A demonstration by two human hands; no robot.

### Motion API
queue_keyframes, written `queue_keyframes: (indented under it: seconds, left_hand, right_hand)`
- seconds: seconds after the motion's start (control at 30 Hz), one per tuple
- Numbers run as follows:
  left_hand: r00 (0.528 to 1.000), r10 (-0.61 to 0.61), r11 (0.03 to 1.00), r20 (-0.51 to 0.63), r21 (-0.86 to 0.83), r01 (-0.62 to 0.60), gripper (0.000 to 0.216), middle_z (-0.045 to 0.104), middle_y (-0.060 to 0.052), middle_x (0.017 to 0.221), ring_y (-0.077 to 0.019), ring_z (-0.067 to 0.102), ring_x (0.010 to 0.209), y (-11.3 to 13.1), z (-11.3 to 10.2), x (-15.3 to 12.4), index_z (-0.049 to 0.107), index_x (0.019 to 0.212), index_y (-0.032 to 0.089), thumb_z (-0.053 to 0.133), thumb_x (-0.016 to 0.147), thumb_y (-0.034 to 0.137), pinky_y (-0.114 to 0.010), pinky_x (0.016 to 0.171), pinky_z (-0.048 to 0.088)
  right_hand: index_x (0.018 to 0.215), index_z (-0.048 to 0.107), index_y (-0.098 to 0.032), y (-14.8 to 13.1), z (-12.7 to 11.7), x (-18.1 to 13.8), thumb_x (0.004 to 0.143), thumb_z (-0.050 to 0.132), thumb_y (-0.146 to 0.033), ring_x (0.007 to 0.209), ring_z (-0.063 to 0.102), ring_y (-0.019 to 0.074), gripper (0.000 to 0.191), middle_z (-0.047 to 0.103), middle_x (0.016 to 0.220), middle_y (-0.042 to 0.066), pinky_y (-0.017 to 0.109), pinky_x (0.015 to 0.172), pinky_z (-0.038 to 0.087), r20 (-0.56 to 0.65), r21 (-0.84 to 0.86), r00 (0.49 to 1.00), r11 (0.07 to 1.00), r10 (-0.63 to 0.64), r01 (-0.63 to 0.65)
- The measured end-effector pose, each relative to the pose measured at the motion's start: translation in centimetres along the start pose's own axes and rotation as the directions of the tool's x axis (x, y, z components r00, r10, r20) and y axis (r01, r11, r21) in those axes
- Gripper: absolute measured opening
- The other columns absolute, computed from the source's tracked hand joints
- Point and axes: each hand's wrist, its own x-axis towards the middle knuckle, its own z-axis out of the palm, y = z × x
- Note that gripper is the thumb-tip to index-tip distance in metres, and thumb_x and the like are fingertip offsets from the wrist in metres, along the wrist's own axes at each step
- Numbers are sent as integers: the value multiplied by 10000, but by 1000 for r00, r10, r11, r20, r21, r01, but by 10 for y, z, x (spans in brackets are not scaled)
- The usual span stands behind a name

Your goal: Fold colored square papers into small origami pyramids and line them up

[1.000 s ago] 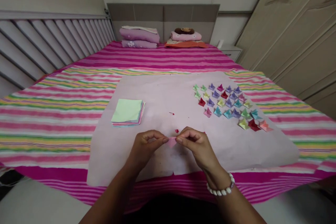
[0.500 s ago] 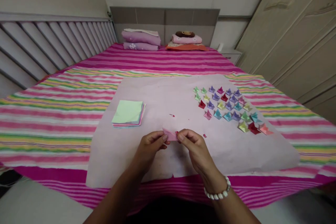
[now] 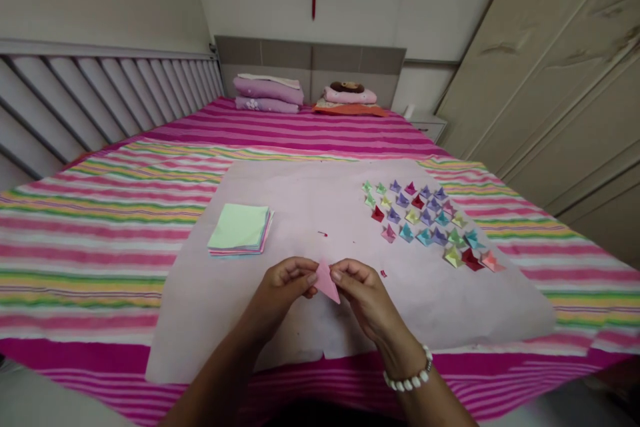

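Note:
A small folded piece of pink paper (image 3: 327, 282) is pinched between both hands, its pointed end hanging down toward me. My left hand (image 3: 290, 282) grips its left side between thumb and fingers. On the opposite edge, my right hand (image 3: 357, 283) is closed on it too, with a white beaded bracelet (image 3: 411, 377) round the wrist. Just beyond the hands lies a small red-ended pin-like piece (image 3: 323, 234). A tiny red scrap (image 3: 383, 273) rests to the right of my right hand.
A stack of square coloured paper (image 3: 239, 227), pale green on top, lies at left on the large pale sheet (image 3: 200, 327). Several folded paper boats (image 3: 427, 217) stand in rows at right. Beneath is a striped bedspread (image 3: 90, 247); folded bedding (image 3: 269, 92) sits by the headboard.
The pink paper has turned from lying crosswise to pointing downward, both hands still on it. My view has tilted up a little, so the wall shows more.

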Motion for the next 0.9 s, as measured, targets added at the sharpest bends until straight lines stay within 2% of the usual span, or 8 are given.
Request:
queue_keyframes:
  seconds: [0.13,0.3,0.4,0.47,0.6,0.67,0.73,0.9]
  left_hand:
    - [1000,-3,1000,-14,-12,3,224,577,44,538,-85,527,516,6,3,4,646,797,157,756,678,311,-209,529,407]
    - [994,67,991,-82,121,-57,212,598,33,553,-109,561,509,12,11,7,641,776,164,728,689,336,-228,514,440]
    - [978,187,950,-89,268,-157,164,653,-2,639,-158,636,627,12,16,7,659,825,173,662,753,321,-260,584,487]
    - [942,327,873,-77,406,-270,155,689,-35,771,-179,657,748,11,20,6,671,881,182,596,817,302,-281,668,507]
    - [832,551,667,-66,634,-392,216,636,-81,1056,-143,626,737,7,25,4,658,1011,185,597,837,299,-288,712,515]
    - [815,576,627,-68,677,-386,272,610,-79,1041,-121,603,662,4,27,4,638,1058,182,631,815,303,-274,650,519]
    - [812,580,625,-72,678,-387,263,607,-73,996,-120,603,651,2,29,4,632,1061,182,623,818,282,-263,617,521]
    - [810,580,676,-88,607,-418,209,653,-74,969,-153,639,743,2,30,5,664,998,194,589,803,188,-261,658,534]
  right_hand:
    - [748,737,-192,-4,-2,3,680,784,-344,570,531,118,173,642,611,-7,242,575,417,3,-17,1000,1000,-14,14]
    - [769,731,-192,-10,-1,7,633,812,-308,563,561,133,196,667,632,1,259,572,446,26,-139,996,986,-85,88]
    - [725,702,-190,-8,1,11,638,798,-298,499,522,115,169,630,576,-19,245,516,425,-24,-175,988,974,-150,144]
    - [722,687,-193,-6,3,13,664,772,-287,482,497,110,139,604,560,-28,241,497,411,-69,-226,972,953,-223,203]
    - [744,686,-204,-5,9,11,750,673,-210,567,524,131,15,616,650,-4,259,551,434,-127,-469,877,807,-464,359]
    - [741,688,-210,-5,11,8,756,644,-154,630,548,145,73,630,717,14,271,601,453,-102,-569,816,707,-569,421]
    - [754,693,-215,-6,13,6,757,635,-126,671,563,155,106,634,759,25,279,627,464,-75,-600,787,658,-613,455]
    - [811,719,-225,-2,11,6,766,646,-157,731,597,173,110,656,845,49,292,642,479,-73,-468,840,762,-538,447]
